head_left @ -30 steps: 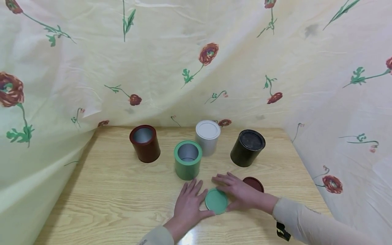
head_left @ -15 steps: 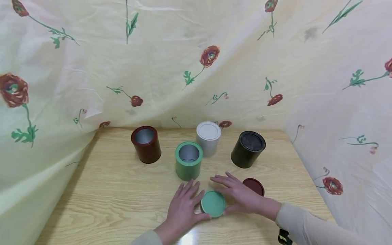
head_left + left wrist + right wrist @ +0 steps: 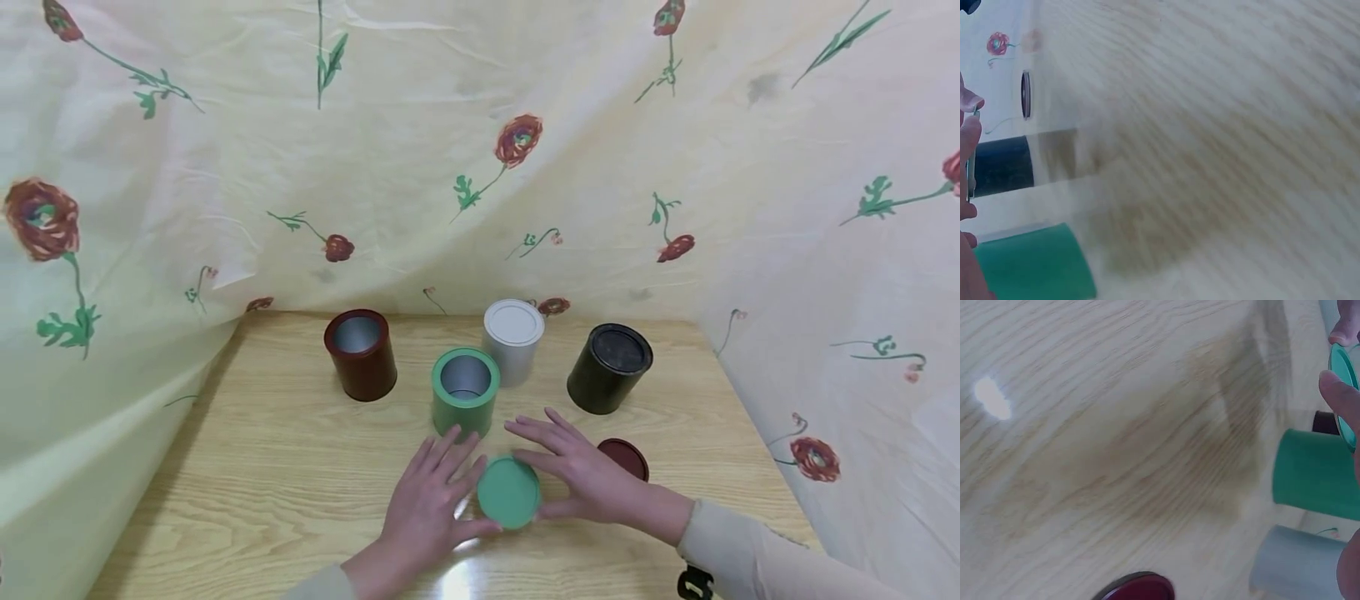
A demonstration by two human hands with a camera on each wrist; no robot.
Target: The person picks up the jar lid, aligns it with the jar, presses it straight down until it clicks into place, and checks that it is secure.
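A round, flat lid of plain green is being held above the wood-grain table between two bare hands, just in front of the open green cylindrical canister. The left hand is gripping the lid's left edge with thumb and index finger, its other fingers spreading toward the canister. The right hand is gripping the opposite edge with thumb and index finger, its remaining fingers reaching out wide above the lid. The green canister is standing upright, showing a grey interior. Behind it and to the right, a pale grey cylindrical canister is wearing its white lid. Farther right, a black cylindrical canister is standing covered, while a dark red cylindrical canister is standing open on the left. A round dark red lid is lying beyond the right wrist, partly hidden. A cream cloth with red flowers is hanging behind everything
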